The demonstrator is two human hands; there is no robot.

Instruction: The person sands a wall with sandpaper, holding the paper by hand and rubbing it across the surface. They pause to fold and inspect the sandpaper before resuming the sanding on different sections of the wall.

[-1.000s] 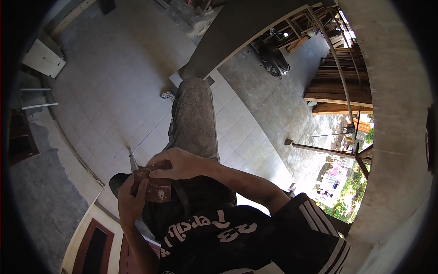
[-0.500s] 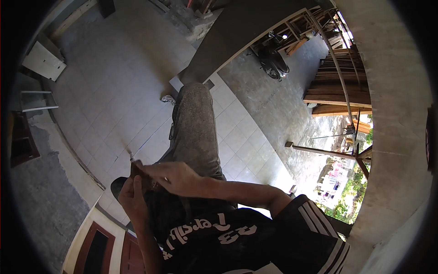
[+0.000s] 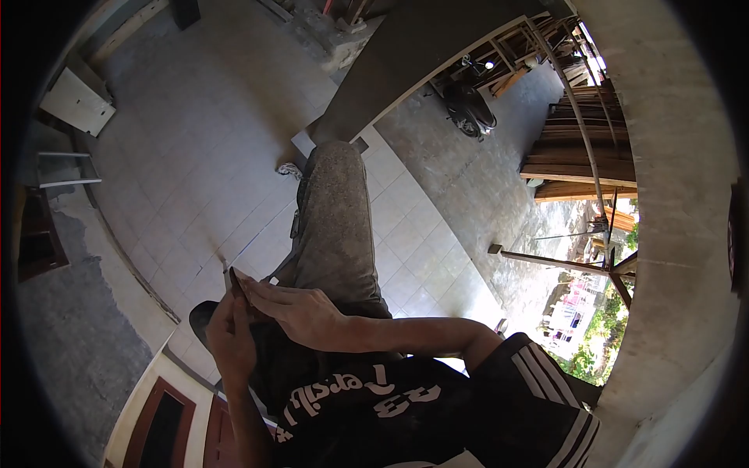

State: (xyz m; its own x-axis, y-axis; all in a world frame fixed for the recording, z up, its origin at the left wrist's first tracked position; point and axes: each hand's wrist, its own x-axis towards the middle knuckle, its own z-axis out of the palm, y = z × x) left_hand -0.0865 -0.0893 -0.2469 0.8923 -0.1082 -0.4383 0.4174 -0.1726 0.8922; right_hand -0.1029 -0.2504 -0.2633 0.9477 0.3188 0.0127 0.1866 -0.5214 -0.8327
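Observation:
A thin, flat brown piece (image 3: 237,284) is held nearly edge-on in front of my body; its kind does not show. My left hand (image 3: 231,337) pinches it from below, with the thumb and fingers closed at its lower end. Against its right side lies my right hand (image 3: 300,313), its fingers pressed together along the piece and hiding much of it. A small pale tip shows beside the top of the piece. Both hands are above my lap, left of my raised knee in grey trousers (image 3: 335,210).
Pale floor tiles (image 3: 179,156) spread ahead, with a crumpled cloth (image 3: 289,169) near my knee. A dark board (image 3: 398,58) stretches toward the back. A motorbike (image 3: 468,109) and stacked timber (image 3: 581,140) stand to the right. At left is a white cabinet (image 3: 76,103).
The brown piece has turned from showing its broad face to nearly edge-on. My right hand has flattened against it, fingers straighter. My left hand has shifted slightly.

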